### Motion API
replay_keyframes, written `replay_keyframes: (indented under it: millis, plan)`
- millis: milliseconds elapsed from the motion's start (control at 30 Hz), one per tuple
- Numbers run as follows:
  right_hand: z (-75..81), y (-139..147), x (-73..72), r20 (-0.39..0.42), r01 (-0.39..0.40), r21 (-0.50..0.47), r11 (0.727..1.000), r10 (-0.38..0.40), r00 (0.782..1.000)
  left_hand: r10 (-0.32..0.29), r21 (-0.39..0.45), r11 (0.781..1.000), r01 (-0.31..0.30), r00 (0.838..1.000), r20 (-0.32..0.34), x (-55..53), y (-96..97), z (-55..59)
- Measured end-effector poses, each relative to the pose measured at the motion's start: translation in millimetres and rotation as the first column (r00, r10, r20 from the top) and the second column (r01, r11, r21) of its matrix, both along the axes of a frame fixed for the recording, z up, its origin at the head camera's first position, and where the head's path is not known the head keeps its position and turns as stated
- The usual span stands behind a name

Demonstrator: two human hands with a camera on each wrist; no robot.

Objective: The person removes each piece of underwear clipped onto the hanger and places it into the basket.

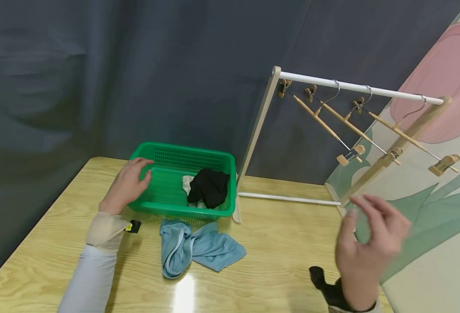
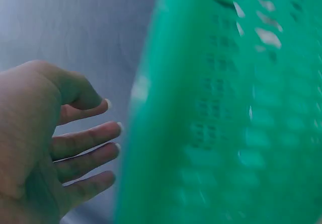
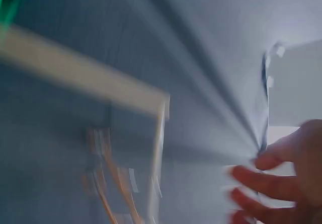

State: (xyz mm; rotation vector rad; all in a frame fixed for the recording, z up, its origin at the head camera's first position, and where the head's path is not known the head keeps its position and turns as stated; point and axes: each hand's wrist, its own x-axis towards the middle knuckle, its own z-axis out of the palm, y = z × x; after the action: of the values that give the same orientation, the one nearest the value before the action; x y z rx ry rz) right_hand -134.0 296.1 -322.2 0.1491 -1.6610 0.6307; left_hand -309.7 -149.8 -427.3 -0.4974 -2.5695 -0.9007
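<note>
My left hand (image 1: 125, 184) hovers over the left end of a green plastic basket (image 1: 182, 211), fingers loosely bent and holding nothing. In the left wrist view its fingers (image 2: 85, 151) are spread beside the basket wall. A black cloth (image 1: 210, 187) lies at the basket's right end, on top of something white (image 1: 186, 183). In front of the basket a blue-grey garment (image 1: 218, 250) with a pale trim lies crumpled on the table. My right hand (image 1: 372, 248) is raised at the right, below the hanging clip hangers, fingers slightly bent with nothing in them.
A small garment rack with a white rail (image 1: 308, 79) stands at the right. Three wooden hangers with clips hang from it, one hanger (image 1: 316, 115) nearest the left post. A dark curtain (image 1: 194, 78) backs the wooden table (image 1: 277, 243); a painted wall (image 1: 441, 208) borders the right.
</note>
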Motion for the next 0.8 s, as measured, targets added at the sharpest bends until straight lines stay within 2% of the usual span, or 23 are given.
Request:
replay_keyframes:
  millis: [33, 67, 100, 133, 167, 200, 233, 267, 300, 333, 367, 400, 467, 567, 667, 700, 767, 800]
  plan:
    - [-9.0, -10.5, 2.1, 0.105, -0.078, 0.065, 0.995, 0.071, 0.992, 0.021, 0.011, 1.000, -0.021, 1.000, -0.002, 0.9, -5.5, -5.2]
    - [-18.2, -22.3, 2.6, 0.246, -0.166, 0.123, 0.978, 0.132, 0.960, 0.040, 0.026, 0.999, -0.040, 0.999, -0.003, 1.9, -10.6, -10.0]
    - [-28.1, -35.1, 2.0, 0.409, -0.263, 0.164, 0.951, 0.177, 0.895, 0.061, 0.047, 0.997, -0.061, 0.998, -0.004, 3.0, -15.0, -14.4]
    - [-38.4, -49.3, 0.1, 0.577, -0.363, 0.176, 0.915, 0.203, 0.791, 0.084, 0.066, 0.994, -0.084, 0.996, -0.003, 3.8, -18.9, -18.7]
    - [-49.9, -64.0, -4.2, 0.721, -0.452, 0.174, 0.875, 0.199, 0.664, 0.107, 0.085, 0.991, -0.106, 0.994, -0.003, 4.4, -22.1, -22.5]
    - [-61.7, -79.4, -10.1, 0.836, -0.519, 0.154, 0.841, 0.169, 0.522, 0.128, 0.105, 0.986, -0.128, 0.992, 0.000, 4.6, -25.0, -26.1]
    - [-74.7, -94.6, -17.0, 0.913, -0.565, 0.135, 0.814, 0.119, 0.389, 0.149, 0.123, 0.981, -0.148, 0.989, 0.000, 4.6, -27.4, -29.5]
    - [-87.7, -109.1, -23.7, 0.961, -0.594, 0.120, 0.796, 0.058, 0.271, 0.169, 0.140, 0.976, -0.167, 0.986, -0.001, 4.4, -29.2, -32.3]
    - [-101.2, -121.8, -30.4, 0.984, -0.616, 0.107, 0.781, 0.004, 0.176, 0.184, 0.155, 0.971, -0.182, 0.983, -0.002, 4.3, -30.2, -34.4]
    - [-114.0, -133.0, -37.1, 0.993, -0.630, 0.108, 0.769, -0.052, 0.106, 0.197, 0.167, 0.967, -0.194, 0.980, -0.004, 3.6, -30.9, -36.2]
    - [-125.6, -142.4, -43.0, 0.993, -0.636, 0.121, 0.762, -0.101, 0.067, 0.205, 0.175, 0.964, -0.200, 0.979, -0.009, 2.8, -30.8, -37.4]
    - [-135.5, -150.5, -47.5, 0.988, -0.634, 0.146, 0.759, -0.145, 0.053, 0.209, 0.183, 0.962, -0.204, 0.978, -0.011, 1.7, -30.4, -38.5]
    - [-150.7, -162.6, -54.9, 0.979, -0.625, 0.192, 0.757, -0.195, 0.065, 0.210, 0.194, 0.960, -0.204, 0.978, -0.011, -0.3, -28.1, -39.2]
    - [-163.2, -173.1, -62.4, 0.963, -0.613, 0.262, 0.746, -0.240, 0.119, 0.207, 0.197, 0.959, -0.203, 0.978, -0.003, -2.5, -24.4, -40.1]
    - [-170.3, -176.3, -67.8, 0.945, -0.631, 0.324, 0.704, -0.266, 0.189, 0.209, 0.204, 0.957, -0.207, 0.978, 0.012, -2.9, -22.6, -41.9]
    - [-171.9, -176.4, -69.8, 0.944, -0.645, 0.328, 0.690, -0.257, 0.205, 0.212, 0.208, 0.955, -0.210, 0.977, 0.012, -3.0, -22.4, -42.4]
    - [-174.0, -175.8, -74.0, 0.953, -0.681, 0.304, 0.666, -0.215, 0.215, 0.220, 0.220, 0.951, -0.217, 0.975, 0.012, -3.2, -22.5, -43.5]
    - [-175.1, -175.4, -76.2, 0.956, -0.699, 0.292, 0.653, -0.201, 0.212, 0.225, 0.227, 0.948, -0.222, 0.974, 0.013, -3.1, -22.7, -43.6]
